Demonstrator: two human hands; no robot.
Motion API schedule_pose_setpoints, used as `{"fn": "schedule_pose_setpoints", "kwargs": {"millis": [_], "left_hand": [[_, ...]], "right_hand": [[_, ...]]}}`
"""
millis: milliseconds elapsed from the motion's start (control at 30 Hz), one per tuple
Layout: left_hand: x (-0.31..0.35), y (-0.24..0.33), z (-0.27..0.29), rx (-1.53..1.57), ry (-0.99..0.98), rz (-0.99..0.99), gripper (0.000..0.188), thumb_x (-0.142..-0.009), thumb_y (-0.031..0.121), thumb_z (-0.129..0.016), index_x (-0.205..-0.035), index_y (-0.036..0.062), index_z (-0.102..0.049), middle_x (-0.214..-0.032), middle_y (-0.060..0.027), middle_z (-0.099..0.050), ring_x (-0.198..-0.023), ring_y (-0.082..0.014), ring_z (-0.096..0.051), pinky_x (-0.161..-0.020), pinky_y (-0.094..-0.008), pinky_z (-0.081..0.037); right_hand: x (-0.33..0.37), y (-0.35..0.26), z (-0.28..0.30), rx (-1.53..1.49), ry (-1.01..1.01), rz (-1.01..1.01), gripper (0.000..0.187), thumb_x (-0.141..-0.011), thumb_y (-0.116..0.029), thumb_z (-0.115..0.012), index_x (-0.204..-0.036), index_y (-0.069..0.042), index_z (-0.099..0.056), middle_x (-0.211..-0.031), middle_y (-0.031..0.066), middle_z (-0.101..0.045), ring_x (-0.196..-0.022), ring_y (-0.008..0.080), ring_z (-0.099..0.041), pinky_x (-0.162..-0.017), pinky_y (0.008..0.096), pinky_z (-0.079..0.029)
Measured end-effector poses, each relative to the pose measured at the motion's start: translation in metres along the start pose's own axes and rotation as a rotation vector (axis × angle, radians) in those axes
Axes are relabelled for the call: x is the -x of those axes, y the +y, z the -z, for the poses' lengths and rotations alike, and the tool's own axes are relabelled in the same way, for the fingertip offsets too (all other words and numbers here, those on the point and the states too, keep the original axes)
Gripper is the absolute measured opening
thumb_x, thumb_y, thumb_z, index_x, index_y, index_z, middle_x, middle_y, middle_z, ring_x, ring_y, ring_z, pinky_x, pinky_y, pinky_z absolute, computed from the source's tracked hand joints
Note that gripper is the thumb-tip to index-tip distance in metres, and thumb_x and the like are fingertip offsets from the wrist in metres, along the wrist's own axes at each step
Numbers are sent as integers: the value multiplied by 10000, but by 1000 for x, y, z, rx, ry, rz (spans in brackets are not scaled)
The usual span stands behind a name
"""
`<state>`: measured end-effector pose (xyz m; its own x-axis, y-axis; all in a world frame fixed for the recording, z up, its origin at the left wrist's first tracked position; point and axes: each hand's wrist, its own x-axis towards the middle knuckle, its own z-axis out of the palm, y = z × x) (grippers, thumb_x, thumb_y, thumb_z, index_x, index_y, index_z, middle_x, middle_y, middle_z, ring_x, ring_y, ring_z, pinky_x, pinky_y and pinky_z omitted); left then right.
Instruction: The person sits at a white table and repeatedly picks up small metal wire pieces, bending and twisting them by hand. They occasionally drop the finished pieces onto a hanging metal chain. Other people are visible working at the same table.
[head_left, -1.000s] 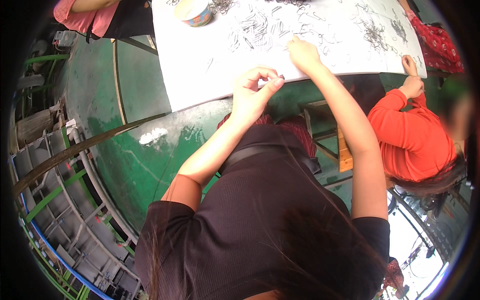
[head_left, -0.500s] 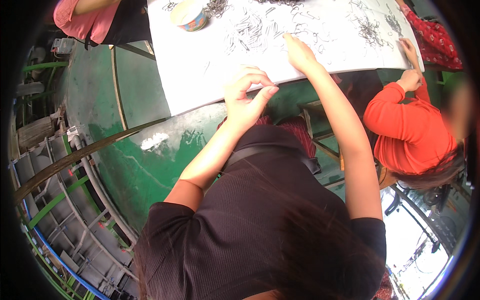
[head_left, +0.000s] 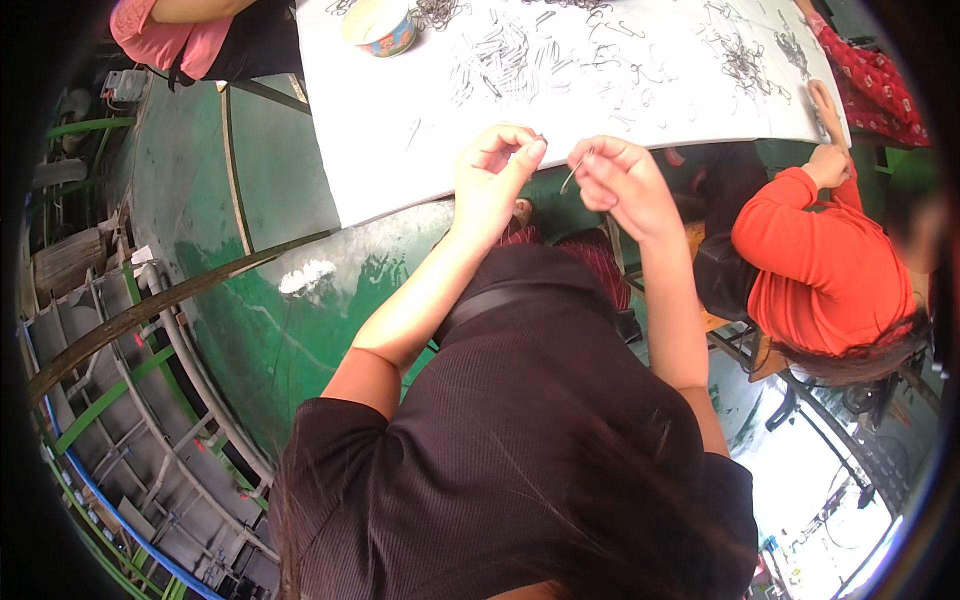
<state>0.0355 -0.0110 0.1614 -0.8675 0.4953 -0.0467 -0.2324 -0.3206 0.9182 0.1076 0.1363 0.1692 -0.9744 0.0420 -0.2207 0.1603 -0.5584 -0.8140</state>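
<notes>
Hands (head_left: 497,170) (head_left: 618,180) pinching, seemingly, wire hook (head_left: 570,176)

White tabletop (head_left: 400,140) strewn with scattered thin metal wire pieces (head_left: 510,65), with a small round bowl (head_left: 378,24) near its far edge. A person in an orange top (head_left: 815,265) sits at the right end of the table, and a person in a pink top (head_left: 170,35) at the far left corner. Green painted floor (head_left: 270,300) below, with grey metal frames (head_left: 130,400), green bars and a blue pipe (head_left: 110,520) at lower left.
</notes>
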Motion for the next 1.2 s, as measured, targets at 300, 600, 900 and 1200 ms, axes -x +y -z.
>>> {"fn": "schedule_pose_setpoints", "kwargs": {"millis": [300, 600, 900, 1200], "left_hand": [[-4, -13, 4, 121, -139, -20, 35, -786, 50, -575, -781, 29, -548, -807, -8, -538, -777, -77, -492, -727, -219, -401], [-9, -15, 13, -354, -221, -387, 111, -672, -9, -641, -744, 19, -561, -757, -57, -575, -751, -151, -540, -711, -277, -426], [-21, -18, 13, -548, -221, -745, 267, -577, 40, -713, -797, 29, -561, -814, -85, -579, -786, -209, -552, -693, -307, -436], [-104, -76, 55, -1252, -293, -643, 296, -672, 177, -626, -947, 71, -597, -972, -80, -542, -956, -239, -463, -823, -349, -363]], "right_hand": [[-13, 15, -19, -282, 201, -2, 107, -825, -84, -499, -849, 6, -552, -694, 17, -524, -458, 33, -369, -423, 176, -309], [-4, 11, -28, -291, 248, 94, 68, -828, -71, -480, -831, -16, -520, -704, 23, -503, -444, 37, -358, -423, 167, -290], [-1, 10, -53, 519, 468, 763, 47, -738, 55, -553, -743, 14, -529, -660, 40, -530, -534, 56, -468, -475, 175, -383], [9, 14, -49, 770, 514, 881, 66, -712, 45, -577, -740, 6, -532, -683, 55, -550, -505, 62, -431, -458, 186, -355]]}}
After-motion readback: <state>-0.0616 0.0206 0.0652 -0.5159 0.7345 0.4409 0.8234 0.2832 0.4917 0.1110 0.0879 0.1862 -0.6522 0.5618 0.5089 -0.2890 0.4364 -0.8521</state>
